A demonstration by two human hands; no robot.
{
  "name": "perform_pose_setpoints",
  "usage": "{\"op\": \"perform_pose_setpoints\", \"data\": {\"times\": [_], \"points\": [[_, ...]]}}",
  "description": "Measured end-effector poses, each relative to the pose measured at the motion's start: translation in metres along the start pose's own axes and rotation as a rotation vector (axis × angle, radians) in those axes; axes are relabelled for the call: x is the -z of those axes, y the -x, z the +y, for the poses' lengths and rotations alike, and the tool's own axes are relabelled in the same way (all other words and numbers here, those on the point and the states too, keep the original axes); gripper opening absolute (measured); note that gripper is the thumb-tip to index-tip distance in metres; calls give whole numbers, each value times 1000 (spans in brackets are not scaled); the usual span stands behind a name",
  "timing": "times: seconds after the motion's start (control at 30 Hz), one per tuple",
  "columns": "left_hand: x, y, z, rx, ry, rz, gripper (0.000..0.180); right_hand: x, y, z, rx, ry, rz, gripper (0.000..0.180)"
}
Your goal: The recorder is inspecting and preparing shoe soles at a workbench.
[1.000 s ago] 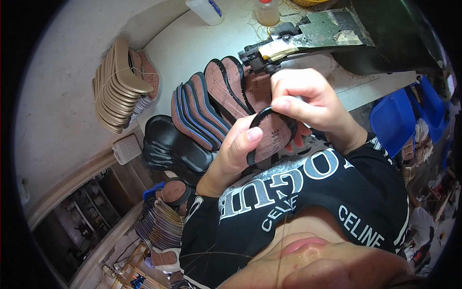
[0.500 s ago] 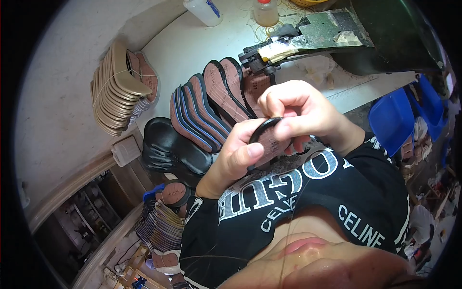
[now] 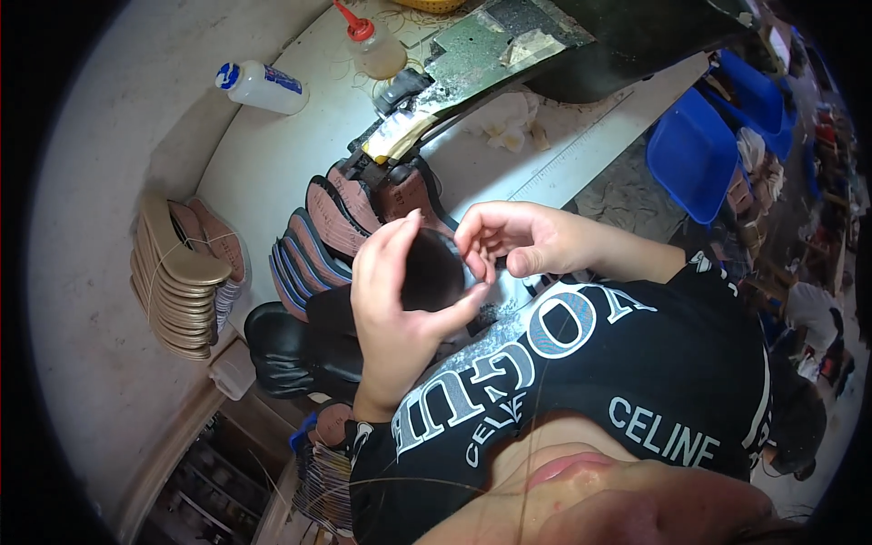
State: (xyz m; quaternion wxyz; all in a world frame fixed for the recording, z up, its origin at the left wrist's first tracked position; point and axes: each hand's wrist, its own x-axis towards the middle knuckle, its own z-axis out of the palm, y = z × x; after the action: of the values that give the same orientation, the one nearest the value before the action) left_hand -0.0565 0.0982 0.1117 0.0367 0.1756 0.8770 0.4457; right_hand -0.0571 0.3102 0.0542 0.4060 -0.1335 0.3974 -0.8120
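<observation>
A black insole (image 3: pixel 431 275) lies in my left hand (image 3: pixel 389 304), dark smooth side up, its rounded end near my chest. The left fingers and thumb curve around it, and its other end reaches out past the back of the hand. At the insole's right rim is my right hand (image 3: pixel 522 238), fingers half curled close to the edge and thumb apart from them. Whether those fingertips touch the rim I cannot tell. Just beyond my hands stands a row of insoles (image 3: pixel 341 213) with pinkish-brown undersides and black edges.
Black padded insoles (image 3: pixel 295 350) are stacked at the left, near a tied bundle of gold insoles (image 3: pixel 173 291). A dark machine arm (image 3: pixel 509 59) crosses the white table (image 3: pixel 263 154). A white bottle (image 3: pixel 263 86) and a red-tipped bottle (image 3: pixel 377 53) stand behind. Blue bins (image 3: pixel 695 154) are at the right.
The insole has turned from its pinkish-brown face to its black face. My right thumb and fingers have come off their pinch on its edge. The view has shifted to the right.
</observation>
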Motion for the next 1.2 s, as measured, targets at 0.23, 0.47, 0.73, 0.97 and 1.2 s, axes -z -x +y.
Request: {"op": "perform_pose_setpoints", "data": {"times": [0.23,0.47,0.73,0.97,1.2], "points": [[9,-11,17,-156,-340,76,77,-27,-20,-30,178,564,127,22],[31,-16,16,-102,-268,16,81,-32,-31,-31,211,508,178,18],[63,14,-32,354,236,-270,57,-17,-30,-25,345,965,228,14],[38,28,-46,318,539,-72,50,-29,-45,-17,117,190,209,43],[31,-3,-50,-33,-110,153,73,-34,-72,-5,-95,106,59,57]]}}
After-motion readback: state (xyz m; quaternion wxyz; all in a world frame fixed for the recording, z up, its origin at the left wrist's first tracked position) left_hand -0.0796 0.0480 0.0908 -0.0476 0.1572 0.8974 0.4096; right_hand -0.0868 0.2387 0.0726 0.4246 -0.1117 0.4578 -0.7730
